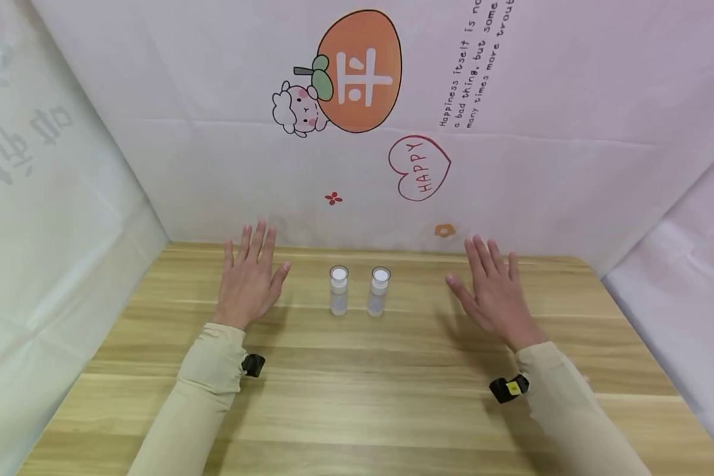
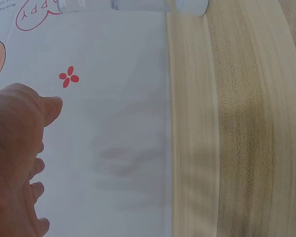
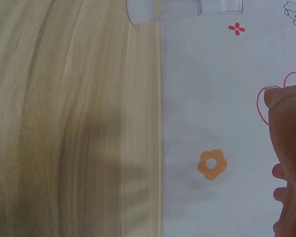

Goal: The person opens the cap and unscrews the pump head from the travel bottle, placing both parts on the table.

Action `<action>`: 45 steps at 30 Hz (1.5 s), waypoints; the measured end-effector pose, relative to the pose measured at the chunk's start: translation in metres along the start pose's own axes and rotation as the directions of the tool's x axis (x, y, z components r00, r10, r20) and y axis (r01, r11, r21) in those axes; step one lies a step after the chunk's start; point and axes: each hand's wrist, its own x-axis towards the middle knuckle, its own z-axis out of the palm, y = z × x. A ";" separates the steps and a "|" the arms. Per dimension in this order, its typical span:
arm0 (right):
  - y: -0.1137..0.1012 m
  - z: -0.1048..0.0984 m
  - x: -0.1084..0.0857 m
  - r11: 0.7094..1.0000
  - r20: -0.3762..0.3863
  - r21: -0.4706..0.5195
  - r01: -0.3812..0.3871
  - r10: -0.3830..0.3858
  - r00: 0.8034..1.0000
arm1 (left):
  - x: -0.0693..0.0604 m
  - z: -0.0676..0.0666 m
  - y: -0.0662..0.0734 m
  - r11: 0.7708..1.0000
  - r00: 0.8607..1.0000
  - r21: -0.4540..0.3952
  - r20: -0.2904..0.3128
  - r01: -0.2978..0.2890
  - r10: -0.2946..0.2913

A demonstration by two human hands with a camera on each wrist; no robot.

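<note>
Two small clear bottles with white tops stand upright side by side near the back of the table, the left bottle [image 1: 339,291] a short gap from the right bottle [image 1: 377,292]. My left hand [image 1: 248,281] is to the left of them, fingers straight and spread, holding nothing. To their right my right hand [image 1: 494,294] has its fingers extended and thumb apart, also holding nothing. Neither hand touches a bottle. Part of a clear bottle [image 2: 143,5] shows at the top of the left wrist view, and part of one [image 3: 180,9] at the top of the right wrist view.
The wooden table [image 1: 357,396] ends at a white printed cloth [image 1: 214,165] hanging behind it. More white cloth hangs at the left and right sides. A black wrist device [image 1: 253,365] is on the left wrist and another [image 1: 508,389] on the right.
</note>
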 end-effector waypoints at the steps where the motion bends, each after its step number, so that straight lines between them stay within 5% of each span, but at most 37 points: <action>1: 0.000 0.001 -0.001 1.000 -0.002 0.003 0.001 -0.001 1.000 | 0.000 0.000 0.000 1.000 1.000 -0.002 -0.002 0.001 -0.001; 9: -0.004 0.002 -0.005 0.998 -0.015 0.041 0.037 -0.036 0.999 | -0.003 0.004 0.003 1.000 0.999 -0.023 -0.043 -0.006 0.005; 20: -0.011 0.008 -0.006 0.993 -0.077 0.071 0.094 -0.088 0.993 | -0.007 0.016 0.007 0.992 0.982 -0.081 -0.170 -0.097 0.082; 45: -0.032 0.013 -0.013 0.972 0.065 0.235 -0.001 -0.014 0.998 | -0.013 0.030 0.024 0.978 0.995 -0.191 -0.067 -0.086 0.074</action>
